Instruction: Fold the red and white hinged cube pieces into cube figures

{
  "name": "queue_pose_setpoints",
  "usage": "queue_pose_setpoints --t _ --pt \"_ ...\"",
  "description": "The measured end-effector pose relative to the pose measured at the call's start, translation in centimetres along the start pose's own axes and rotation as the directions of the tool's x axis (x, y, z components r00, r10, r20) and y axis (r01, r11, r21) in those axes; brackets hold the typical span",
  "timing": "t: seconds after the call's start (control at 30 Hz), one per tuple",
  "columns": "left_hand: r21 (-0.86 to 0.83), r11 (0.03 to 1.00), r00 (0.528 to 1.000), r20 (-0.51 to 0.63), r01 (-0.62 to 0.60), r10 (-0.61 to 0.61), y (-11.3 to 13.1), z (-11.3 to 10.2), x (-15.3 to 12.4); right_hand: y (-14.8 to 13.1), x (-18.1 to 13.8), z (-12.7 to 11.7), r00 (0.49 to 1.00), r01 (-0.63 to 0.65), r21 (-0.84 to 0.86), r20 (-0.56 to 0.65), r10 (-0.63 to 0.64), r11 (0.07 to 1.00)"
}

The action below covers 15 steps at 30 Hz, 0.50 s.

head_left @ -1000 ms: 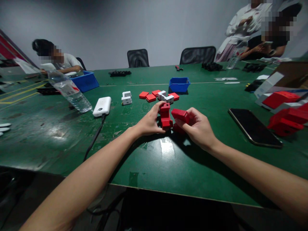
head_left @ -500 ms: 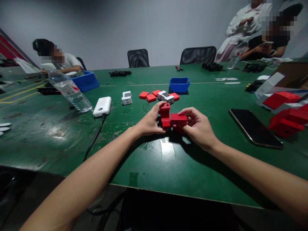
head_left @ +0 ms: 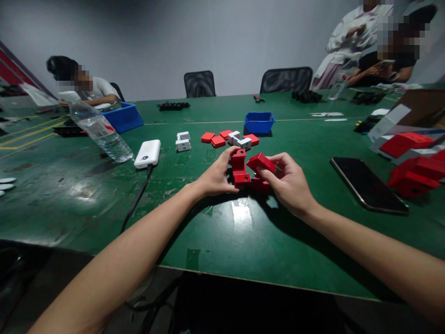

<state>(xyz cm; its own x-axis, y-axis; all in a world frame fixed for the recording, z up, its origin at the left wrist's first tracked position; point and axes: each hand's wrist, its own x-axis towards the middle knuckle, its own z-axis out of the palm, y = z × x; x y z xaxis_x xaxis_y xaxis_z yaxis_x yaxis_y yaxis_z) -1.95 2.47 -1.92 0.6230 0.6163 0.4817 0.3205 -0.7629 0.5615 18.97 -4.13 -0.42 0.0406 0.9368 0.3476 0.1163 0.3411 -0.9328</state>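
A green table (head_left: 205, 241) spans the view. At its right stands a brown box (head_left: 426, 109), contents hidden. On the left a blue bin (head_left: 128, 118) sits behind a bottle (head_left: 99, 130) part-filled with clear liquid; what the bin holds is too dim to tell. In the middle stands a small bin (head_left: 259, 127), its floor unseen. In front of it, the left hand (head_left: 219, 172) grasps a red bracket (head_left: 239, 168) between thumb and fingers; the right hand (head_left: 288, 183) pinches a red block (head_left: 260, 162) just beside it.
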Motion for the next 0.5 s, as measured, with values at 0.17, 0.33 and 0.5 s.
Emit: queue_pose_setpoints --t 0.17,0.33,0.5 --pt "-0.001 1.0 1.0 -0.003 -0.006 0.006 -0.17 0.03 -0.02 0.0 -0.08 0.11 0.998 -0.058 0.071 0.03 0.056 0.996" --pt "0.004 1.0 1.0 0.004 -0.003 0.003 -0.19 0.01 0.01 0.15 -0.05 0.2 0.993 -0.112 0.155 0.063 0.104 0.981" --pt "0.003 1.0 1.0 0.007 0.007 -0.007 -0.05 -0.04 0.02 0.44 0.05 0.19 0.996 -0.077 0.136 0.057 0.07 0.988"
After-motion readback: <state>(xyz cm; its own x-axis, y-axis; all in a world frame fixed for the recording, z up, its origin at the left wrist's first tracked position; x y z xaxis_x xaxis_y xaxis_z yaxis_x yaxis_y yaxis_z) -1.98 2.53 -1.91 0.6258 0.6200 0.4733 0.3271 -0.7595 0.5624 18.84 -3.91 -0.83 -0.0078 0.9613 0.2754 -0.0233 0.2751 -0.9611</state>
